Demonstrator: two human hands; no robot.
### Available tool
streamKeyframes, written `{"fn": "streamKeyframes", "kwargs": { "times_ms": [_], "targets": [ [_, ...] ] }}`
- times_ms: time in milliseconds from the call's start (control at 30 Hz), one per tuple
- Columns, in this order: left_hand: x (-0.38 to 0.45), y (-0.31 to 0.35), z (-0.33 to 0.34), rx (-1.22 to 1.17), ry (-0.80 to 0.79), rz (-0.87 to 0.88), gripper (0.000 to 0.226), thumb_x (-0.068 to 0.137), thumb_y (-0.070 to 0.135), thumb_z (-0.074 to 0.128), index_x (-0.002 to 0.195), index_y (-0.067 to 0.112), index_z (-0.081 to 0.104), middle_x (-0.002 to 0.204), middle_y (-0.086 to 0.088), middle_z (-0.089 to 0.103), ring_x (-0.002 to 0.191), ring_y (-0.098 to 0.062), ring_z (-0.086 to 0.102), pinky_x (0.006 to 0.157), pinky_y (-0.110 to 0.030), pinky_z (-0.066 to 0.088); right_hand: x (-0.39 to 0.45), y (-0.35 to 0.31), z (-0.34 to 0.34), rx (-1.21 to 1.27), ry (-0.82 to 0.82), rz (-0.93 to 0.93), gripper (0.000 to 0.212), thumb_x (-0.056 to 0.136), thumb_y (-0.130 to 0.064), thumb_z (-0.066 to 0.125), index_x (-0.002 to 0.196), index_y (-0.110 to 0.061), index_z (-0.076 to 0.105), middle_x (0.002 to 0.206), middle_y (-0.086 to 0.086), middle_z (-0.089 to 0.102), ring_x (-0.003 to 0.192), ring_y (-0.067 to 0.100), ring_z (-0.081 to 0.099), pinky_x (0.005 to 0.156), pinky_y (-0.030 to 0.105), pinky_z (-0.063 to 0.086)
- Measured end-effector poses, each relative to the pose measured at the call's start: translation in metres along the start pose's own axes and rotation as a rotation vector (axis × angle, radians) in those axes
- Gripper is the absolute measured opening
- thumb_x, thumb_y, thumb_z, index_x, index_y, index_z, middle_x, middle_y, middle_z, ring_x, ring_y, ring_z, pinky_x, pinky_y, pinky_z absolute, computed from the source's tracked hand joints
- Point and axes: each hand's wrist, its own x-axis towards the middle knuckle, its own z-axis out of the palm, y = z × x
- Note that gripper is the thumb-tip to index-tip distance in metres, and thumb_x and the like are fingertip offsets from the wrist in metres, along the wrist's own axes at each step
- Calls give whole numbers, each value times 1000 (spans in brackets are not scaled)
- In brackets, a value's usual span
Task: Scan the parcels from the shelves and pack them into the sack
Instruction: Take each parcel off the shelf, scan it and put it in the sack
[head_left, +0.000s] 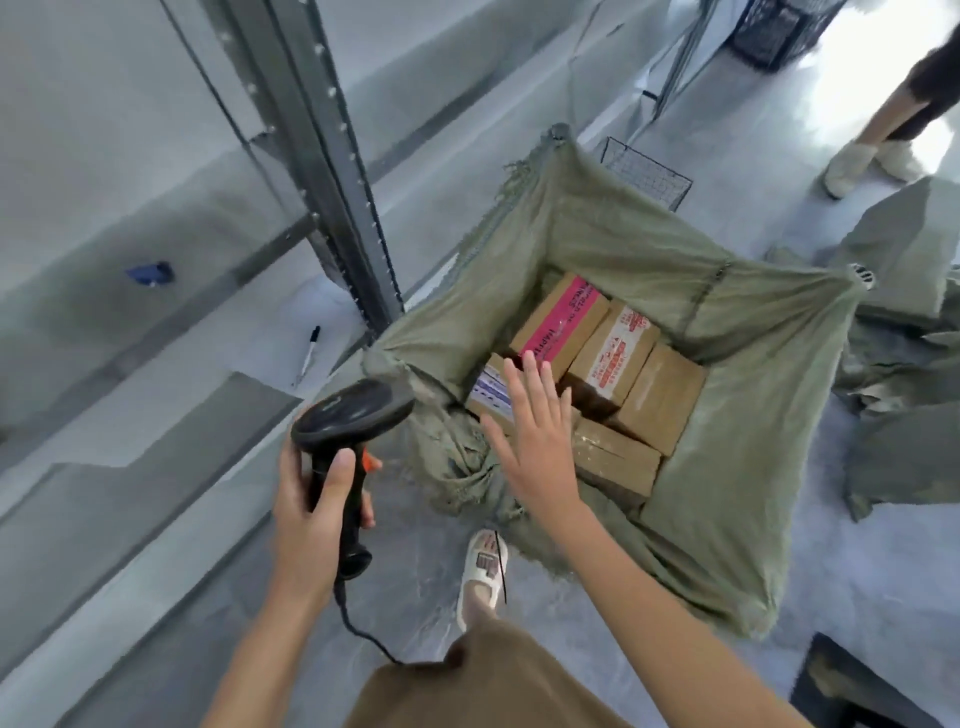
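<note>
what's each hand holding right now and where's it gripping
The left hand grips the scanner by its handle. The right hand holds nothing, its fingers spread open over the sack.

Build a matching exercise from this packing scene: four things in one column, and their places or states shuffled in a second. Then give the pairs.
Column 1
1. scanner
2. pink-label box
3. marker
4. right hand

Column 2
A. lies on the shelf
B. open, fingers spread over the sack
C. gripped in the left hand
D. sits inside the sack among other boxes

Pairs: 1-C, 2-D, 3-A, 4-B
</note>
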Motion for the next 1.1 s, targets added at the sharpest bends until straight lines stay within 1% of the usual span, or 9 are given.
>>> {"fn": "streamKeyframes", "kwargs": {
  "times_ms": [133, 233, 367, 500, 633, 700, 833, 1000, 1100],
  "targets": [
    [-36, 8, -78, -24, 204, 54, 46, 94, 28, 52, 136, 8, 47, 87, -15, 67, 52, -31, 50, 47, -30, 49, -5, -97, 22, 44, 9, -272, 65, 103, -57, 26, 159, -24, 19, 167, 1, 11, 155, 23, 1, 124, 45, -2],
    [-75, 10, -137, -41, 352, 102, 43, 96, 27, 52, 134, 7, 46, 86, -13, 67, 51, -31, 50, 46, -31, 48, -25, -168, 48, 35, -87, -426, 66, 101, -54, 34, 159, -24, 21, 167, 3, 12, 155, 24, 1, 124, 49, 2],
    [-136, 10, -211, -86, 537, 134, 38, 99, 31, 57, 129, 9, 49, 84, -11, 67, 50, -30, 49, 46, -30, 47, -70, -257, 88, 17, -231, -577, 67, 100, -56, 32, 158, -26, 18, 167, 3, 12, 154, 26, 3, 122, 55, 10],
    [-197, 9, -276, -121, 695, 158, 59, 89, 49, 62, 136, 17, 47, 87, -11, 68, 50, -25, 50, 47, -29, 46, -126, -331, 123, 1, -363, -672, 69, 98, -60, 24, 157, -33, 3, 166, -2, -1, 154, 25, -3, 122, 53, 3],
    [-243, 5, -324, -157, 881, 155, 51, 95, 38, 60, 140, 20, 45, 90, -16, 68, 50, -22, 50, 46, -26, 46, -176, -383, 149, 0, -472, -749, 72, 93, -65, 14, 157, -36, -1, 166, -5, -8, 154, 25, -9, 122, 50, -3],
    [-256, 2, -344, -172, 945, 168, 49, 96, 40, 61, 138, 22, 46, 89, -14, 69, 51, -22, 51, 45, -28, 46, -194, -402, 160, -7, -518, -789, 71, 91, -67, 10, 154, -39, -7, 164, -8, -13, 153, 22, -15, 122, 48, -7],
    [-272, -2, -380, -211, 1057, 182, 50, 95, 38, 61, 140, 22, 46, 87, -10, 70, 51, -22, 51, 46, -28, 46, -218, -439, 184, -26, -595, -854, 74, 88, -69, 5, 153, -40, -11, 160, -11, -20, 152, 21, -19, 122, 46, -11],
    [-277, -8, -426, -209, 1169, 206, 52, 93, 35, 58, 141, 20, 45, 84, -6, 69, 50, -24, 51, 44, -28, 46, -232, -492, 220, -33, -656, -910, 73, 95, -65, 17, 157, -38, -9, 165, -7, -19, 152, 22, -20, 119, 43, -16],
    [-268, -9, -458, -200, 1201, 218, 49, 90, 34, 56, 136, 20, 47, 83, -6, 69, 49, -23, 51, 44, -28, 46, -227, -531, 248, -42, -667, -925, 73, 97, -66, 21, 155, -39, -12, 165, -6, -19, 152, 24, -21, 120, 45, -15]
  ]
}}
